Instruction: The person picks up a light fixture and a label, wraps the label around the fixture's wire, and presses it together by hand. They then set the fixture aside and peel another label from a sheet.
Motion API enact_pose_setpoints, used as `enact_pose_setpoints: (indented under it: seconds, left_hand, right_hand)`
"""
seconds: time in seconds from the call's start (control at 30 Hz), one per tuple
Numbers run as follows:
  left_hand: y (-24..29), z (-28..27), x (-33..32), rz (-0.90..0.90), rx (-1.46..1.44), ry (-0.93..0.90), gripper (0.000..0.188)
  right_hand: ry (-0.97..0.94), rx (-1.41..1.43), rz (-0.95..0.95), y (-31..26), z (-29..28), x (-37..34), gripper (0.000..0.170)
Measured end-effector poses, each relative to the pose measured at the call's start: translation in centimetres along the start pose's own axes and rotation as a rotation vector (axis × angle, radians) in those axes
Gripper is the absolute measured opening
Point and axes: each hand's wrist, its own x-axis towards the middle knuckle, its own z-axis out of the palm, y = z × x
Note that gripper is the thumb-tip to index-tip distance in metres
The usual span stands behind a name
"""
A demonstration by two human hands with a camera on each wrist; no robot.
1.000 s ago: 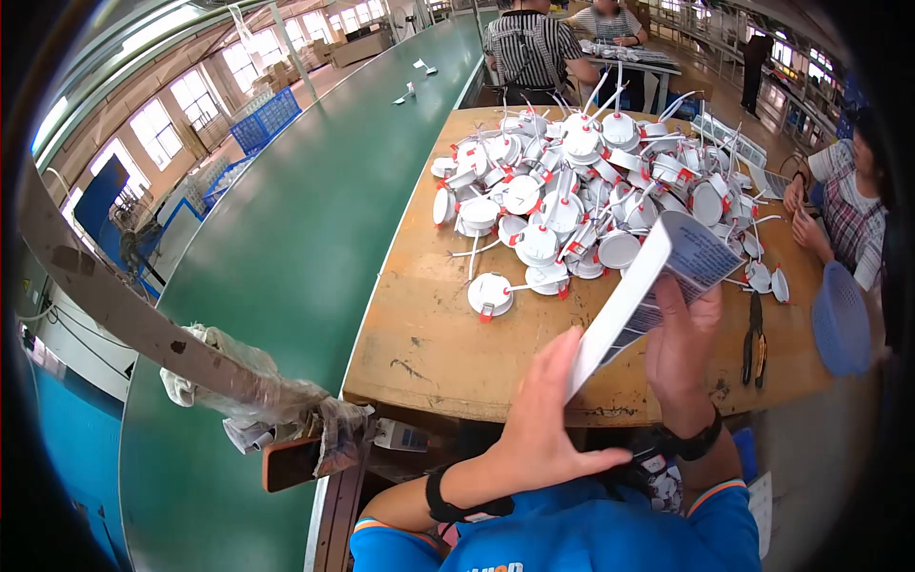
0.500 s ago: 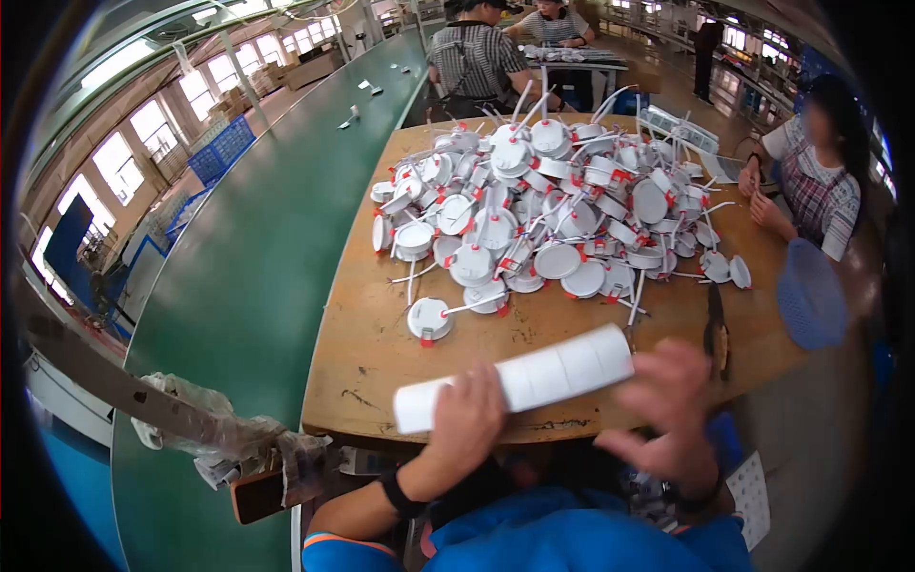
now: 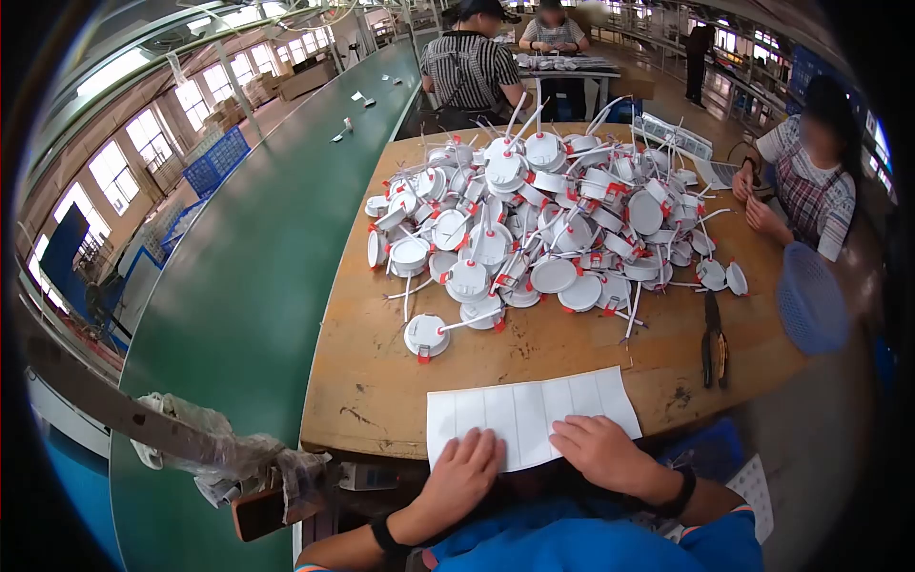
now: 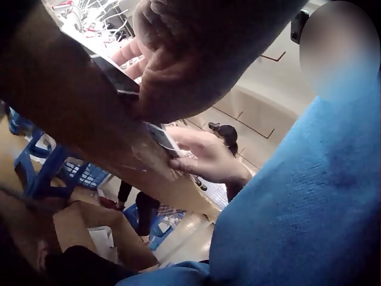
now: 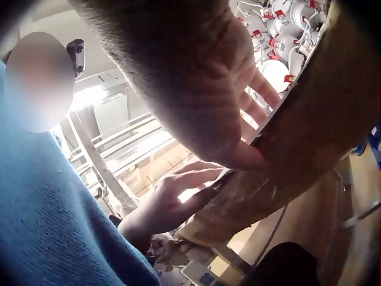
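A white sheet (image 3: 519, 412) with parallel creases lies at the front edge of the wooden table, its near edge overhanging. My left hand (image 3: 467, 474) holds its near left part, fingers spread on top. Further right, my right hand (image 3: 605, 455) holds it the same way. The wrist views show each thumb below the sheet's edge, as with the left thumb (image 5: 199, 202) and the right thumb (image 4: 186, 165). Beyond the sheet rises a heap of round white downlights (image 3: 491, 243) with red-tipped clips and white cables. One downlight (image 3: 426, 335) sits apart, nearer the sheet.
Black-and-orange pliers (image 3: 714, 341) lie on the table's right. A blue plastic basket (image 3: 810, 297) stands at the right edge, near a seated person (image 3: 810, 181). Along the left runs a green conveyor belt (image 3: 257, 248). A plastic-wrapped post (image 3: 219, 439) stands front left.
The sheet was tilted up in both hands, then lowered as a folded strip in the left hand. Now it lies spread out, and the right hand has come back onto it.
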Motion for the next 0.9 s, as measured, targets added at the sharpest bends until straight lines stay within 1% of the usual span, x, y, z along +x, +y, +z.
enact_pose_setpoints:
  seconds: [0.03,0.1,0.13,0.17,0.2,0.23,0.33,0.37,0.4,0.47,0.5,0.6,0.63,0.73,0.77,0.83,0.87,0.9]
  left_hand:
    - [-0.4,0.2,-0.6,-0.045,-0.007,-0.023,0.043]
    - [-1.9,0.8,-1.1,-0.032,-0.126,0.019,0.041]
    - [-2.2,0.8,-1.5,-0.033,-0.195,0.027,0.039]
    - [-2.3,0.6,-1.6,-0.065,-0.266,0.033,0.035]
    - [-2.6,-0.2,-1.5,-0.052,-0.295,-0.002,0.029]
    - [-2.7,-0.8,-1.6,-0.052,-0.386,-0.015,0.027]
    - [-4.3,-0.6,-0.9,-0.073,-0.533,0.024,0.024]
    - [-4.8,-0.4,-0.5,-0.102,-0.541,0.018,0.016]
    - [-5.5,-0.5,0.0,-0.235,-0.666,-0.031,0.013]
    - [-6.7,-0.7,0.7,-0.503,-0.916,-0.133,0.008]
    - [-6.7,-0.3,0.7,-0.580,-0.936,-0.105,0.009]
    - [-6.8,0.5,0.2,-0.818,-0.967,-0.003,0.015]
    - [-6.4,1.5,-0.2,-0.846,-0.970,0.107,0.015]
    - [-5.1,2.3,-0.9,-0.865,-0.822,0.227,0.014]
    - [-4.8,2.5,-1.1,-0.859,-0.770,0.248,0.013]
    - [-4.4,3.4,-1.7,-0.930,-0.759,0.319,0.013]
    - [-4.4,3.6,-1.5,-0.965,-0.754,0.354,0.013]
    - [-4.0,3.1,-1.4,-0.901,-0.501,0.288,0.013]
  right_hand:
    - [0.014,0.045,0.018,0.2,0.0,-0.1,0.024]
    - [0.031,0.149,0.055,0.7,-0.1,-0.3,0.020]
    - [0.088,0.199,0.041,1.0,0.0,-0.2,0.016]
    - [0.078,0.256,0.058,1.4,-0.2,-0.2,0.014]
    - [0.065,0.317,0.080,1.7,-0.2,-0.3,0.013]
    - [0.032,0.372,0.131,1.5,-0.6,-0.4,0.012]
    - [-0.018,0.402,0.217,2.9,-1.1,-0.5,0.010]
    - [-0.052,0.444,0.253,3.6,-1.7,-0.2,0.009]
    - [-0.082,0.484,0.286,4.4,-2.3,0.3,0.010]
    - [-0.214,0.604,0.396,7.6,-2.7,0.4,0.012]
    - [-0.289,0.663,0.466,8.6,-2.8,-0.1,0.014]
    - [-0.238,0.915,0.786,9.2,-2.6,-0.5,0.016]
    - [-0.172,1.006,0.842,9.4,-1.8,-1.0,0.019]
    - [0.042,1.093,0.888,8.7,-0.7,-1.7,0.021]
    - [0.063,1.001,0.900,8.1,-0.5,-2.0,0.022]
    - [0.099,0.812,0.918,6.9,-0.3,-2.4,0.025]
    - [0.096,0.729,0.960,6.5,-0.1,-2.4,0.026]
    - [0.094,0.644,1.000,6.2,0.0,-2.3,0.027]
